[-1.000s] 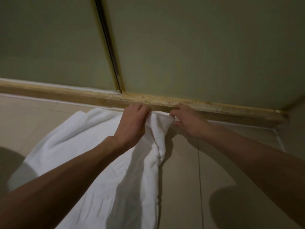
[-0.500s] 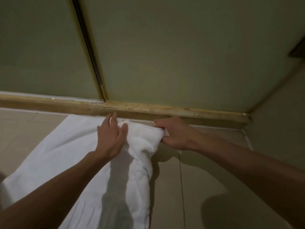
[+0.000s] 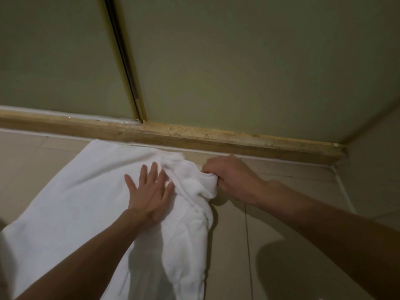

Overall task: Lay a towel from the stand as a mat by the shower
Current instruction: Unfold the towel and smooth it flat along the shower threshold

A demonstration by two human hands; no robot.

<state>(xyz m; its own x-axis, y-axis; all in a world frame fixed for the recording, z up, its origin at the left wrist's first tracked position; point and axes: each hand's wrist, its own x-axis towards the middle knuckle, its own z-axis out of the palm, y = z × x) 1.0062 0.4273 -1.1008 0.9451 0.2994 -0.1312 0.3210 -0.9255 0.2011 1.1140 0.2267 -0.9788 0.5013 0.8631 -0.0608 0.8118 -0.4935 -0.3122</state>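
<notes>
A white towel (image 3: 82, 202) lies on the beige tiled floor, its far edge along the worn wooden threshold (image 3: 194, 137) of the shower. Its left part lies flat; its right side is bunched into a thick fold. My left hand (image 3: 149, 191) presses flat on the towel with fingers spread, just left of the fold. My right hand (image 3: 231, 180) grips the bunched far right corner of the towel, fingers curled round the cloth.
Frosted glass shower panels (image 3: 238, 61) rise behind the threshold, split by a brass frame strip (image 3: 125, 61). A side wall (image 3: 374, 169) closes the corner at the right. Bare floor tiles (image 3: 281, 245) lie right of the towel.
My left hand has let go of the fold, slid back towards me and opened flat on the towel. My right hand pulled the bunched corner rightwards, off the threshold.
</notes>
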